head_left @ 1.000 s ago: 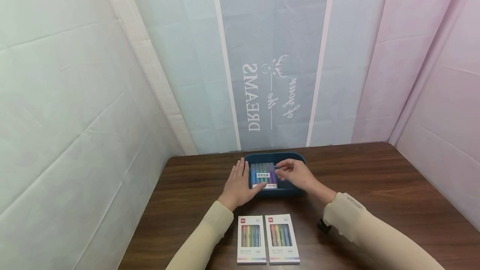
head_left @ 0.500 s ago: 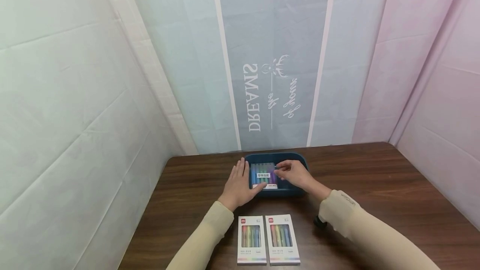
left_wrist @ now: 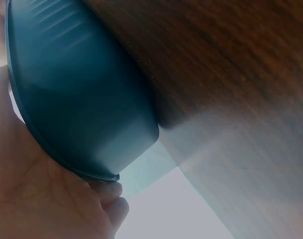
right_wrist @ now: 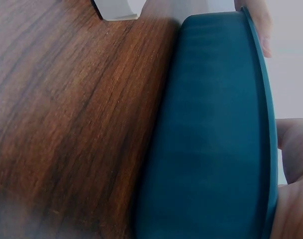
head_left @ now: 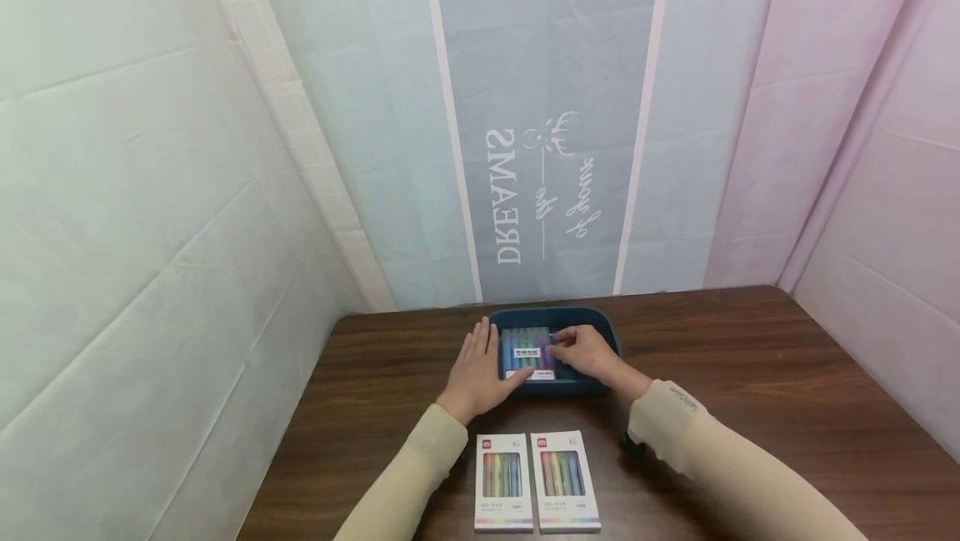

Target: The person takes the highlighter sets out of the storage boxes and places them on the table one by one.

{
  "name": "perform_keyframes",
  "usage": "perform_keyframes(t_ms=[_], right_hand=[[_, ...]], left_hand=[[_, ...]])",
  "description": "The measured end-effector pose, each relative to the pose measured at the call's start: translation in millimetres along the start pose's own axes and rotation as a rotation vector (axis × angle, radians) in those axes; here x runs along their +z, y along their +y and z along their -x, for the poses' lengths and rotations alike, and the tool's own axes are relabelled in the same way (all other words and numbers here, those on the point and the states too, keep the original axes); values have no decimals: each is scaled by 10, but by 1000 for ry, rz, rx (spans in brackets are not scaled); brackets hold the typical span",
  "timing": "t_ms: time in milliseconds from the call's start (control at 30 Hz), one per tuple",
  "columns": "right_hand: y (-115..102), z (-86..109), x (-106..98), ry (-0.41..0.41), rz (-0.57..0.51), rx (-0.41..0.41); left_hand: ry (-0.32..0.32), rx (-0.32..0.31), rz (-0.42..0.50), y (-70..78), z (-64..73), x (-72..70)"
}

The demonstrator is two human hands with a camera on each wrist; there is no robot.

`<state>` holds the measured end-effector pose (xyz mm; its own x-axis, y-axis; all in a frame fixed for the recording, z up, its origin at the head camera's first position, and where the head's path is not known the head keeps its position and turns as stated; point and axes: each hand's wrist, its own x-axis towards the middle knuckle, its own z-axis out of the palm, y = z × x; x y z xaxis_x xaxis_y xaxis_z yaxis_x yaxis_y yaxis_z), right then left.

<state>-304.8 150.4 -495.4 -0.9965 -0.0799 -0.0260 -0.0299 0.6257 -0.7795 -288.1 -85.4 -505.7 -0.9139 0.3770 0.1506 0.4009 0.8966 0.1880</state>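
Observation:
A dark blue-green plastic basket (head_left: pixel 573 388) sits on the table near the back. Inside, on its left side, lies a clear pack of coloured pens (head_left: pixel 527 339) with a white label. My left hand (head_left: pixel 477 370) rests over the basket's left rim, fingers straight, its thumb reaching across the pack's lower edge. My right hand (head_left: pixel 590 353) reaches over the right part of the basket, fingers bent, with thumb and fingertips at the pack's right edge. Whether they pinch it is not clear. Both wrist views show the basket's outer wall (right_wrist: pixel 211 124), which hides most of the fingers.
Two white boxes of coloured pens stand side by side nearer the person, a left box (head_left: pixel 503 483) and a right box (head_left: pixel 566 481). The brown wooden table (head_left: pixel 360 416) ends at a printed cloth backdrop (head_left: pixel 555 66) behind the basket.
My right forearm has swung a little to the left, while its fingertips stay at the pack's right edge. The left hand, the basket and the boxes look unmoved.

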Motion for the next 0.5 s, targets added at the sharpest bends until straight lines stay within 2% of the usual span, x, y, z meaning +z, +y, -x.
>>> perform_keyframes(t_ms=[500], right_hand=[[-5, -2, 93, -35, 107, -16]], left_hand=[[38, 28, 30, -13, -3, 16]])
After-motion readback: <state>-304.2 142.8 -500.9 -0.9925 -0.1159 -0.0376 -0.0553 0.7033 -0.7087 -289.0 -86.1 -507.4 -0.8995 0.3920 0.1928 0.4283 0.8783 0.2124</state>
